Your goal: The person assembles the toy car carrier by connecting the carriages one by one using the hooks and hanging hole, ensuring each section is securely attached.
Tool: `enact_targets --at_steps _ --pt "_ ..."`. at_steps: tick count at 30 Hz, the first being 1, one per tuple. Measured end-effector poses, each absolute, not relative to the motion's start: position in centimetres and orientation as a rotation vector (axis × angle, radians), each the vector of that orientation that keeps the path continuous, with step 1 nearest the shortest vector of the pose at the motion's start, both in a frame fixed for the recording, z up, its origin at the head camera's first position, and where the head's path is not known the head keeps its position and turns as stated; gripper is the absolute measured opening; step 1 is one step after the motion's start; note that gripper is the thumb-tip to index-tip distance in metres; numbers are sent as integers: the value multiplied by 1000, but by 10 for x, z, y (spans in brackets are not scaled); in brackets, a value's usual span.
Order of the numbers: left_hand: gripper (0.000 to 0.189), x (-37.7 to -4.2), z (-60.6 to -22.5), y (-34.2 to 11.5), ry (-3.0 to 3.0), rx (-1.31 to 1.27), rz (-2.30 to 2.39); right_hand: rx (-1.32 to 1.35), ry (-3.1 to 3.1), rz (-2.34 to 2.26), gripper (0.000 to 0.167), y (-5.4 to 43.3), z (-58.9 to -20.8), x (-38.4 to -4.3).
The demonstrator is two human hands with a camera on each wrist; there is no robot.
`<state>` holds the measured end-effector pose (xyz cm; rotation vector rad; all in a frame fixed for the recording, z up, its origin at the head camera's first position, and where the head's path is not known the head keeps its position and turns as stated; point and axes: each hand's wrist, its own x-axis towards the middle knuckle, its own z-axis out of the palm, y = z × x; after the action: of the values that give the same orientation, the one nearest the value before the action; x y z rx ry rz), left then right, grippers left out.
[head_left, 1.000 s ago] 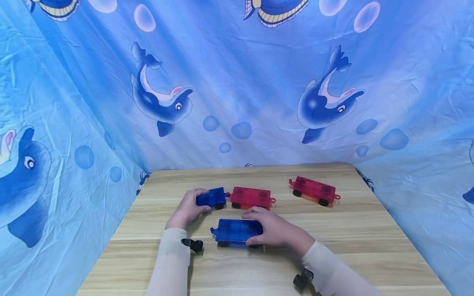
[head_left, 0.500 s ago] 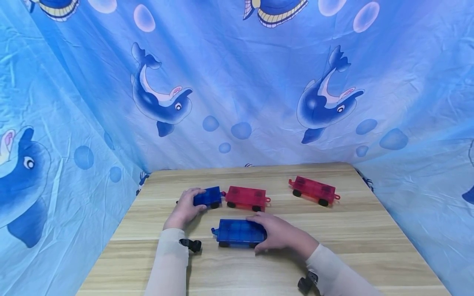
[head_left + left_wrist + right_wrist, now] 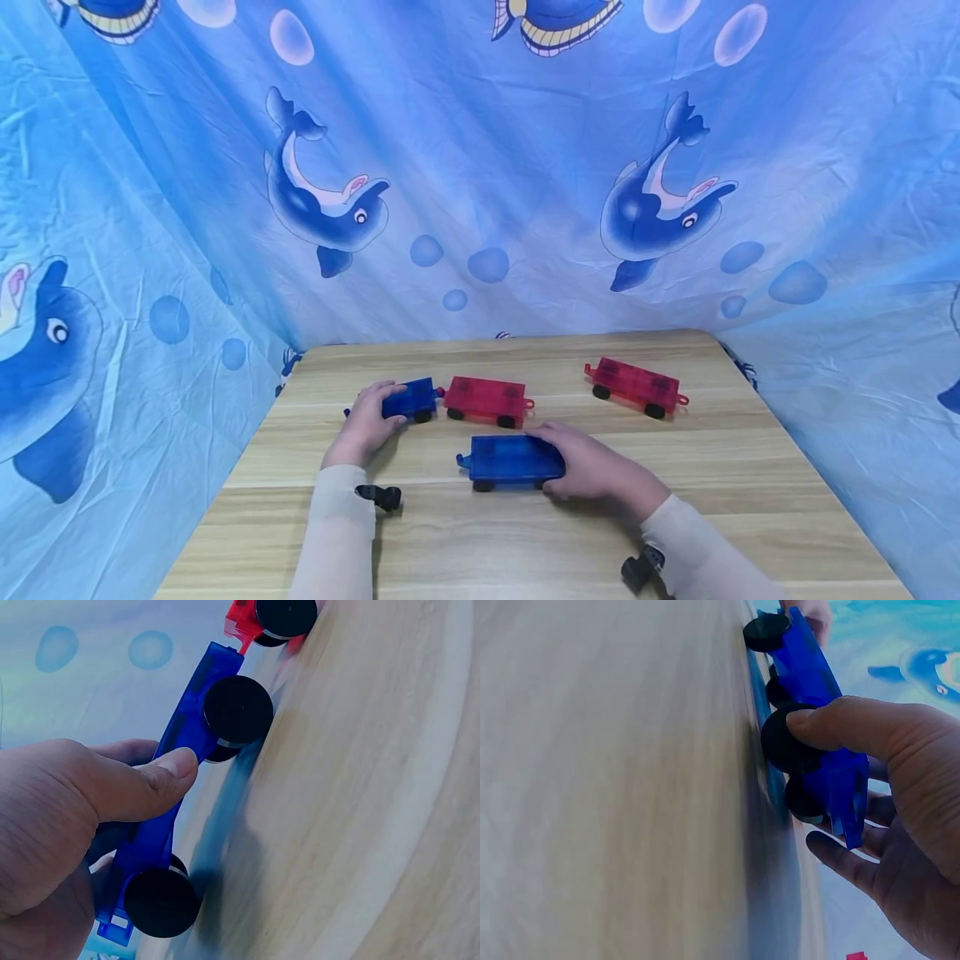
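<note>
One blue wagon (image 3: pixel 412 400) is pinched by the left hand (image 3: pixel 364 427), its thumb on the near side between the wheels (image 3: pixel 161 902) and other fingers behind, set narrow on the body; that hold probably steadies the wagon without blocking its wheels. Just past those fingertips, a red wagon (image 3: pixel 483 400) meets the blue end by its hook (image 3: pixel 441 392) and appears hitched there, which likely explains why the two lie nearly in line. The right hand (image 3: pixel 592 467) holds a second blue wagon (image 3: pixel 506 458) by the end farther from the left fingers, thumb over a wheel and others along the far side, perhaps so that the hook end is left free, pointing toward the left hand. Whether this wagon's wheels bear on the table (image 3: pixel 480 550) is hard to tell. Another red wagon (image 3: pixel 637 387) stands askew, well beyond the right fingers and touched by neither hand. Counted up: four wagons, two blue and two red; two hands, each with one wagon; a left wrist camera (image 3: pixel 380 497) and a right wrist camera (image 3: pixel 642 569), behind the fingers; and one table beneath.
</note>
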<state>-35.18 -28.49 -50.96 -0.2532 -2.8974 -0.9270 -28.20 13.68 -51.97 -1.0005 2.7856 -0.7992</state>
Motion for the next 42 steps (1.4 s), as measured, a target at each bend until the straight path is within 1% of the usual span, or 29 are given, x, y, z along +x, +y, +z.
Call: enact_targets --at_steps 8,16,25,34,42 --pt "57 -352 -509 -293 -2920 -218 -938 -880 2777 -854 93 147 -511 -280" --pt "58 -349 -507 -299 -2930 -207 -938 -842 2842 -814 84 160 -516 -286" --pt "58 -348 -505 -305 -2936 -216 -945 -745 2859 -866 82 175 -511 -289" --pt "58 -345 -502 -309 -2936 -223 -960 -628 2890 -852 83 196 -514 -300" --pt "59 -345 -503 -315 -2938 -186 -987 -633 2948 -731 82 206 -510 -304"
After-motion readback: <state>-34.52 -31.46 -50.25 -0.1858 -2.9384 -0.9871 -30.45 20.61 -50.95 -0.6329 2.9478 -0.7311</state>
